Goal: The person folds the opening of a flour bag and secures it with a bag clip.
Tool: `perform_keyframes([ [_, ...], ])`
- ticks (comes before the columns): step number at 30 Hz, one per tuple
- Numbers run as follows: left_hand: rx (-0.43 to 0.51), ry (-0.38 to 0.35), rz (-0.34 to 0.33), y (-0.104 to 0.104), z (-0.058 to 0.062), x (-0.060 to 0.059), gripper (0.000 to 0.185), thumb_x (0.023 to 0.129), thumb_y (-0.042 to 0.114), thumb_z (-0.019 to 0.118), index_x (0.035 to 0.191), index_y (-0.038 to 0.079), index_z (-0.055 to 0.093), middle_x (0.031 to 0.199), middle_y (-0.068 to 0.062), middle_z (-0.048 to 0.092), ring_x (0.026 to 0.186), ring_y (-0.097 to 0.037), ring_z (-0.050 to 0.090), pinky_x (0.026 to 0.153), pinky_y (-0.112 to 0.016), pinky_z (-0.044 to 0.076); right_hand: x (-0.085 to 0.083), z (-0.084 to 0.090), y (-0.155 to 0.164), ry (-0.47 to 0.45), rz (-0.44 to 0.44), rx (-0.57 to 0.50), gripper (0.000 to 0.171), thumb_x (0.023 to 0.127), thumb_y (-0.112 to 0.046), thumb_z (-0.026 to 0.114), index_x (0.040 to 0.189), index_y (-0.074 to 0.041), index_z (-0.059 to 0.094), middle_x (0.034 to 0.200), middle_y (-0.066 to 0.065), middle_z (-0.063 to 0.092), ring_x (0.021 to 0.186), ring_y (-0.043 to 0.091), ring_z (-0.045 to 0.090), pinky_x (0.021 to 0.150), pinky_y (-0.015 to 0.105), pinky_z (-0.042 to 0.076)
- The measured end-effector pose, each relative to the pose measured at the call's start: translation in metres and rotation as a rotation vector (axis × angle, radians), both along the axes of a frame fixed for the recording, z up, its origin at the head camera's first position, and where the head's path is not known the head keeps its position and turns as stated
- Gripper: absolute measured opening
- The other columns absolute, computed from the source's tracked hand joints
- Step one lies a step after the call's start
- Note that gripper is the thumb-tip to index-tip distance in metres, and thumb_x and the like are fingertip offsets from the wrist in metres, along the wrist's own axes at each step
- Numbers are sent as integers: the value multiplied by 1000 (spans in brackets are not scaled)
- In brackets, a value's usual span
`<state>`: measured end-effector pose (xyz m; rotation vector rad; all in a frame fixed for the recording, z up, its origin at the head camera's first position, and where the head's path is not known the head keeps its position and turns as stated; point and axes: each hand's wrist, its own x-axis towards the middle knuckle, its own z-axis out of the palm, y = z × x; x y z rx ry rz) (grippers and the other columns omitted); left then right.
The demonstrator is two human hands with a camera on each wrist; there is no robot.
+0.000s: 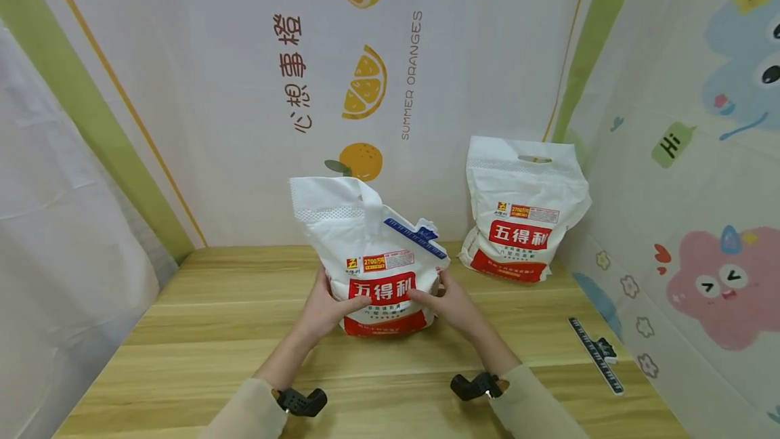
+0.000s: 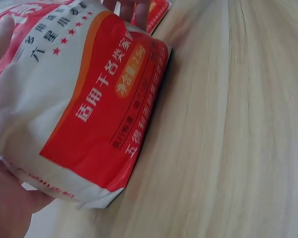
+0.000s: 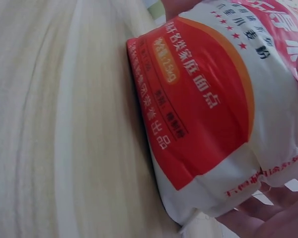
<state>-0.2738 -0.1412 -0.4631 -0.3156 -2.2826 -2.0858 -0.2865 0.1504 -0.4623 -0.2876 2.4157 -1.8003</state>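
Two hands hold one bag. The left hand (image 1: 329,307) presses on the left side of the flour bag (image 1: 372,269), and the right hand (image 1: 447,303) presses on its right side. The fingers of both curl round the lower part of the bag, with the thumbs on the red front. So each grip is closed on the bag, down low, near the bottom.

The bag stands upright on the worktop (image 1: 213,330), between the two hands, with its bottom on the wood. The left wrist view shows the bottom corner of the bag (image 2: 89,114) resting on the wood, and the right wrist view shows the other corner (image 3: 208,124) doing the same.

It looks full and fat, so it is probably heavy. The skin is smooth plastic and may slip. The stuff inside is soft and can shift, so the bag may sag or tip. The low sides, where the hands are now, seem a good place to hold it. The white handle (image 1: 372,205) at the top is another place.

A blue clip (image 1: 417,236) sits across the top of the bag. A second bag (image 1: 521,222) stands further back to the right, well apart. A black clip (image 1: 597,354) lies on the worktop near the right edge.
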Motion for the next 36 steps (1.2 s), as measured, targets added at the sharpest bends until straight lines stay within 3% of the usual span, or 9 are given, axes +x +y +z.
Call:
perform_keyframes([
  [9,-44,-10,24,4,-3,-1,69,93,25,90,150,20,51,143,-10,70,125,-29,72,106,-49,62,1,-2,0,1,-7,35,77,96,-53,82,160,-23,52,148,9,69,137,35,65,112,62,55],
  [18,-88,-15,12,3,-4,-2,70,95,30,88,152,20,49,143,-9,70,126,-29,72,107,-49,61,0,-4,6,-17,46,4,75,99,-46,81,163,-23,49,152,8,67,140,35,65,114,59,56],
  [36,-143,-12,52,-13,-3,-3,71,96,33,88,154,19,48,145,-11,68,127,-29,70,108,-49,61,-8,-3,-11,-14,66,9,74,98,-50,81,161,-23,51,149,7,69,137,32,67,113,59,57],
])
